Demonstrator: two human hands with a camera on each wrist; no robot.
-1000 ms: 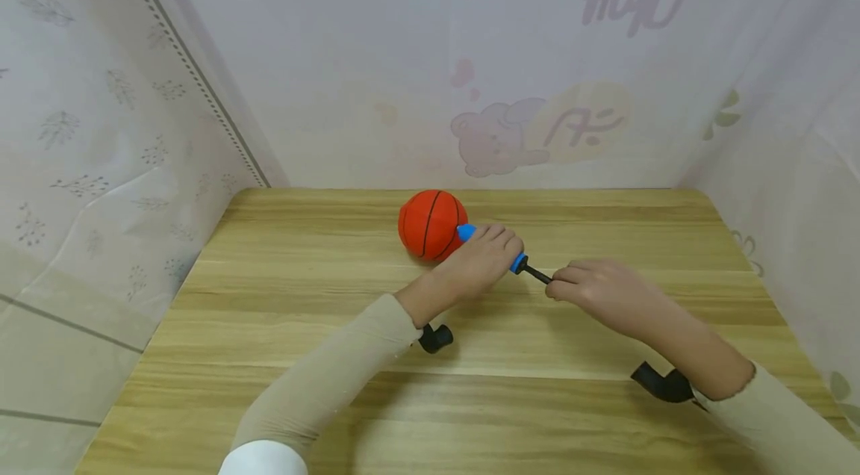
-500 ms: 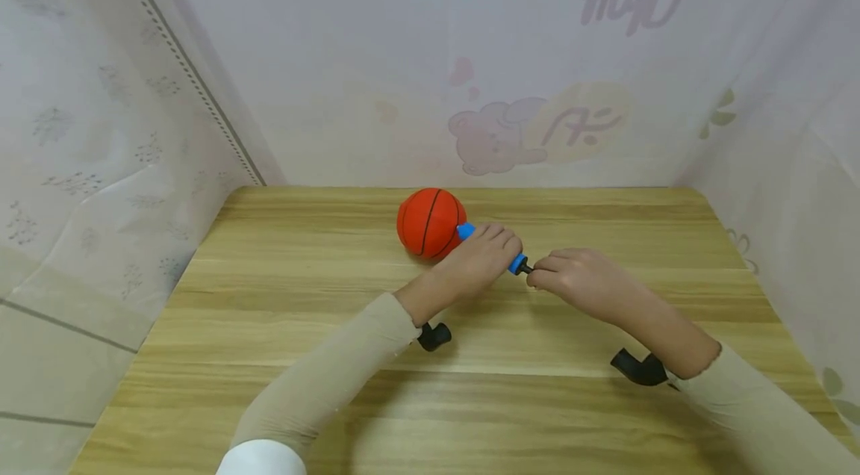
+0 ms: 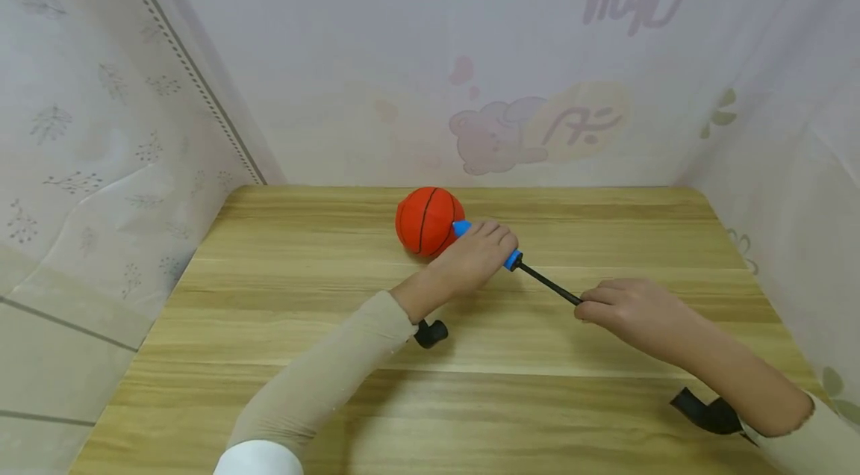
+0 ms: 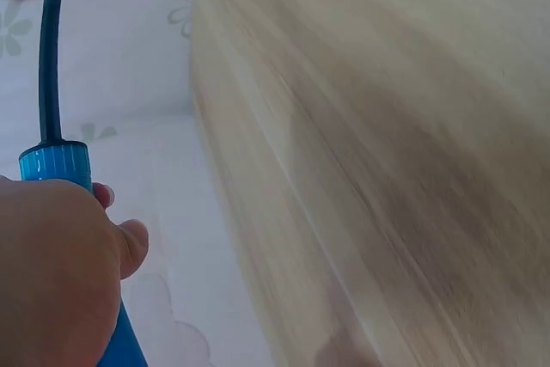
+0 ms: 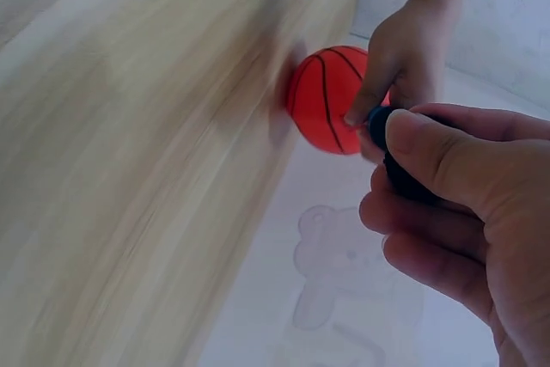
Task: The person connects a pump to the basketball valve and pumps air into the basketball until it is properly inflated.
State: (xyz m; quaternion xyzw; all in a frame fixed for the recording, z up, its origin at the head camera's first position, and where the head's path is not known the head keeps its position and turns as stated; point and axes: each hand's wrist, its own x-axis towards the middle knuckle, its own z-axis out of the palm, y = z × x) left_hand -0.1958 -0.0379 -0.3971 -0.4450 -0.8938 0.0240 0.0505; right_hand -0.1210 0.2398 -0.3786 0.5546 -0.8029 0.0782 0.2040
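Note:
A red ball with black lines [image 3: 425,221], like a small basketball, sits on the table near its back edge. Its surface looks slightly uneven. My left hand [image 3: 475,257] grips the blue barrel of a hand pump [image 3: 513,260], whose blue tip meets the ball's right side. Whether a needle enters the ball is too small to tell. Out of the barrel runs a long black rod [image 3: 549,284]. At the rod's far end my right hand [image 3: 628,314] holds the pump's dark handle [image 5: 408,180], thumb and fingers curled round it in the right wrist view.
The wood-grain table [image 3: 282,296] has pale printed cloth [image 3: 349,72] behind it and at both sides. Black curved pieces [image 3: 431,333] show under each forearm at the wrists.
My right hand first pushed the rod in toward the barrel, then drew back to the lower right, leaving the rod far out. The left hand and ball have hardly moved.

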